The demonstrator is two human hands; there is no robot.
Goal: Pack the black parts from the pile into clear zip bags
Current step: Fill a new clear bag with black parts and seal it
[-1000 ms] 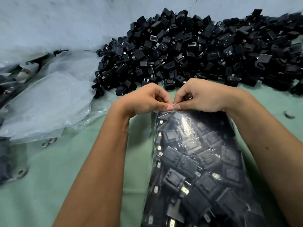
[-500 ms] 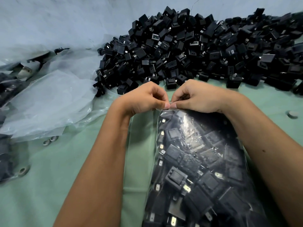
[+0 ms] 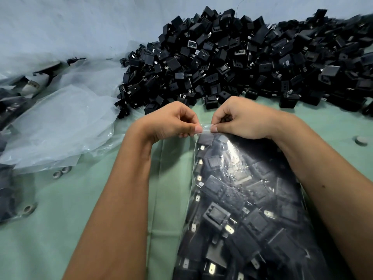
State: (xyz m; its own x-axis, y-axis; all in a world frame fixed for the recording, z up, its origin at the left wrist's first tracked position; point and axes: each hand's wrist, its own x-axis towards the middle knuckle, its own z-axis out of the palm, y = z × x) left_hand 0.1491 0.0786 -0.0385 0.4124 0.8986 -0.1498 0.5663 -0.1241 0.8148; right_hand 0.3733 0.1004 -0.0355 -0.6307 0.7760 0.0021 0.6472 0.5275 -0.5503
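A clear zip bag [image 3: 248,199] packed with black parts lies on the green table [image 3: 80,219], running from the near edge of the view up toward the middle. Both hands meet at its far end: the left hand [image 3: 171,122] pinches the bag's top strip between thumb and curled fingers, and the right hand [image 3: 240,120] pinches the same strip just beside it, thumb tips close together but not touching. The right forearm lies over the bag's right side. Beyond the hands, a large pile of black parts [image 3: 252,61] spreads across the far side of the table against a pale wall. To the left lies a heap of empty clear plastic bags [image 3: 60,126], with a few small metal rings [image 3: 60,172] near it on the table.
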